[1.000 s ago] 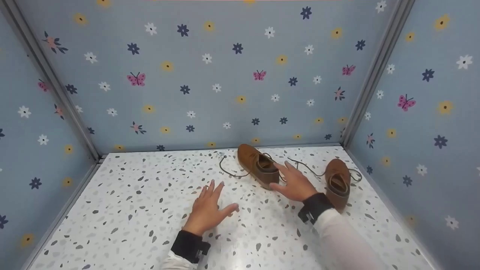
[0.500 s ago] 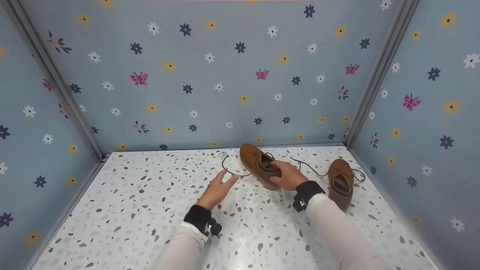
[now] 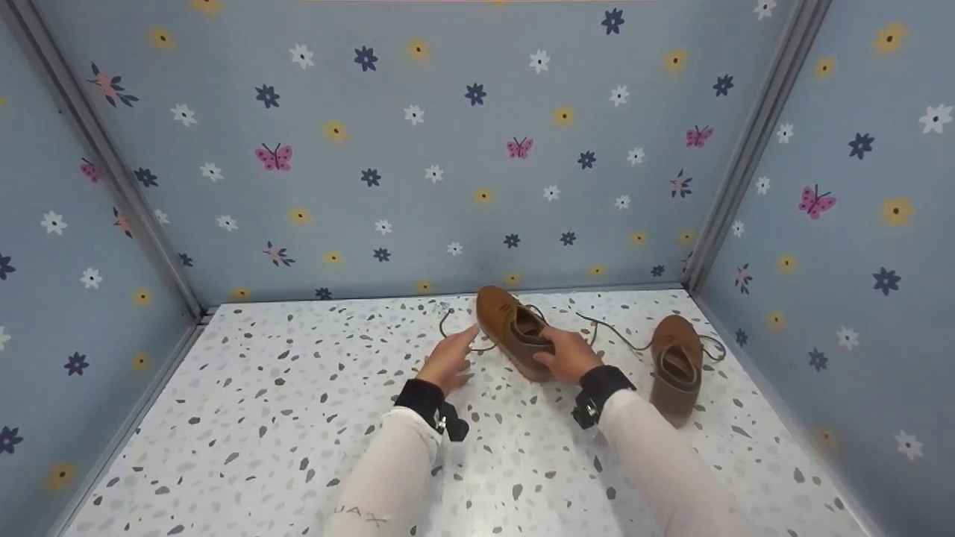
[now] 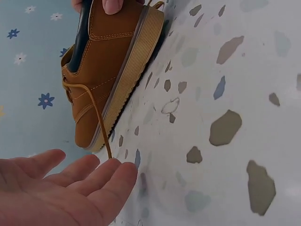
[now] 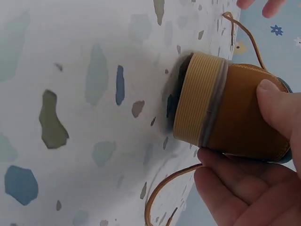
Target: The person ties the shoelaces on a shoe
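A brown lace-up shoe with a pale ridged sole sits on the speckled surface, its toe toward the back wall. My right hand grips it at the heel, thumb on one side and fingers on the other, as the right wrist view shows at the heel. Left of the shoe, my left hand reaches beside it with fingers extended and nothing in them. In the left wrist view, a loose lace hangs from the shoe down to behind the left fingertips.
A second brown shoe stands to the right, near the side wall, its laces trailing over the white speckled surface. Flower-patterned panels, including a back wall, enclose the surface on three sides.
The left hand has moved up and right, close to the shoe. My right hand has gone from hovering at the heel to gripping it. The shoe has barely moved.
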Demonstrator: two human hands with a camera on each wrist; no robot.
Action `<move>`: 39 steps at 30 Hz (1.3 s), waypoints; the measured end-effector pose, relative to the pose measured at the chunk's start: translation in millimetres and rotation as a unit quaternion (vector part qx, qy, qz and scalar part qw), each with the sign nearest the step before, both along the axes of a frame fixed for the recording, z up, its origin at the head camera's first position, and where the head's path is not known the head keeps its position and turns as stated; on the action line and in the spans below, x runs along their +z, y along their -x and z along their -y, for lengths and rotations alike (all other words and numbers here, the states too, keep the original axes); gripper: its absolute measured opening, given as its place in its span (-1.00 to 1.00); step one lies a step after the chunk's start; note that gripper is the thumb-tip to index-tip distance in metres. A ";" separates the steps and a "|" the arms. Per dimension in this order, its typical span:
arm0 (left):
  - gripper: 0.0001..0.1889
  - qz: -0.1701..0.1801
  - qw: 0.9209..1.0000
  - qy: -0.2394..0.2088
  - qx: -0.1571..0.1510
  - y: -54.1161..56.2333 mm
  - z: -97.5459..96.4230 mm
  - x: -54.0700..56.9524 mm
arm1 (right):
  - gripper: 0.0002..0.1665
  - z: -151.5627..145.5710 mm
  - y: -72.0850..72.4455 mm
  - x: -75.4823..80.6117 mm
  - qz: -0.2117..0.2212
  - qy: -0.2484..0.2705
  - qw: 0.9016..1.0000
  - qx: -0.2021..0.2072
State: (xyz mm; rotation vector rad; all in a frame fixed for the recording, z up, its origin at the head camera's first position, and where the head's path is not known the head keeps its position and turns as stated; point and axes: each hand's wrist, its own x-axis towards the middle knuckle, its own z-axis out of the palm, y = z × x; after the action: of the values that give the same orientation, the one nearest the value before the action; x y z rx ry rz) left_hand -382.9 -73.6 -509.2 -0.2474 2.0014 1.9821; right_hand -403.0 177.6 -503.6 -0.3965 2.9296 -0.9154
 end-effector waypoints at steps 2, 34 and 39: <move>-0.11 -0.001 1.000 0.005 0.002 1.7 -4.2 -0.2 | -0.82 3.0 -3.5 0.0 -0.007 0.013 1.000 0.003; 0.32 -0.046 0.984 0.170 0.010 -27.4 18.4 4.9 | -0.83 50.3 -91.2 4.8 -0.050 0.069 0.989 0.121; 0.35 -0.046 0.977 0.205 -0.027 -40.6 24.0 4.0 | -0.78 50.5 -106.7 -0.7 -0.031 0.079 0.986 0.146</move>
State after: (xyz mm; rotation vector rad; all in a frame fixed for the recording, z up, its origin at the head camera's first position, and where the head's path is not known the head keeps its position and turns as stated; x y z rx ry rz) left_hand -342.4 -97.6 -505.1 -0.1927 2.4375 1.5551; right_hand -296.3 127.1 -504.3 -0.8515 2.7539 -1.1072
